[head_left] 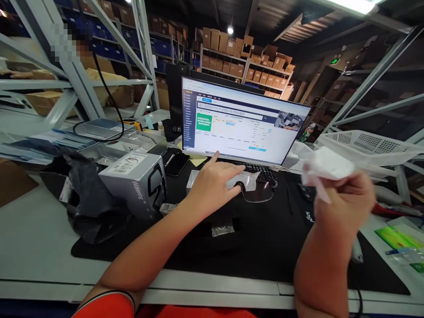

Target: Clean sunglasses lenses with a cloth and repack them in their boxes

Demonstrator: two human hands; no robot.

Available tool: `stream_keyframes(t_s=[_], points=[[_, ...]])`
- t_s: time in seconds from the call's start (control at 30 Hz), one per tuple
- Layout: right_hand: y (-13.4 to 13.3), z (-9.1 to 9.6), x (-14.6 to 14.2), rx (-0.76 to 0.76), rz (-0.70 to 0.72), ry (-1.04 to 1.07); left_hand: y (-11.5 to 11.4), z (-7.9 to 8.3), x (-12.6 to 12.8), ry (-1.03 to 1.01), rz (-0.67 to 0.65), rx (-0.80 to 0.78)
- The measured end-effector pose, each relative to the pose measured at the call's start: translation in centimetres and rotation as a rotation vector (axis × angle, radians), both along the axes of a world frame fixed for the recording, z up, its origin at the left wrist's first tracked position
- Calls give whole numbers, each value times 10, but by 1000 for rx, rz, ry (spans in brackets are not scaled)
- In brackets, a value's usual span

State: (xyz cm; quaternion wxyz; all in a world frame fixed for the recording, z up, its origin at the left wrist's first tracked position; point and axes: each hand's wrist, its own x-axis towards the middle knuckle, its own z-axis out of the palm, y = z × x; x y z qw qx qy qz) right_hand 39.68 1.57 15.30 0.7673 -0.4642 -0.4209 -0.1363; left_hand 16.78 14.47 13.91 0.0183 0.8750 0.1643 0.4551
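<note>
My left hand (215,183) reaches over the desk mat below the monitor, its fingers spread apart. Beside its thumb are dark-rimmed glasses with a clear lens (260,193); whether the thumb touches them I cannot tell. A white sheet or wrapper (247,179) shows between the thumb and forefinger. Partly behind this hand is a pale open box (192,179). At the right, my right hand (346,201) is raised, blurred, its fingers closed on crumpled white paper (327,164). A small clear plastic packet (222,228) lies on the mat in front.
A monitor (238,123) stands behind a keyboard (261,170). To the left are a grey printed box (134,183), a black plastic bag (92,198) and a phone (177,164). A mouse (306,192) and white baskets (371,148) are at right. Metal shelf posts frame the desk.
</note>
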Motion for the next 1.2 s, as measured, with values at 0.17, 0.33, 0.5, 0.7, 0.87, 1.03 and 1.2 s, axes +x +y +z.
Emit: stream_keyframes(t_s=[0.17, 0.33, 0.5, 0.7, 0.87, 1.03, 1.2], points=[[19, -14, -24, -759, 442, -355, -3, -5, 7, -53, -6, 34], [15, -8, 2, -947, 760, -421, -2, -6, 9, -36, -125, 13], [10, 2, 18, -942, 988, -443, -4, -4, 6, 5, -120, 14], [15, -4, -3, -976, 739, -493, -3, -2, 4, 44, -99, 134], [21, -21, -48, -872, 395, -635, -2, -7, 10, 185, -155, 288], [23, -22, -56, -831, 302, -600, 4, -6, 9, 131, -157, 288], [16, -6, -17, -949, 774, -577, 11, 2, -4, -10, -168, 156]])
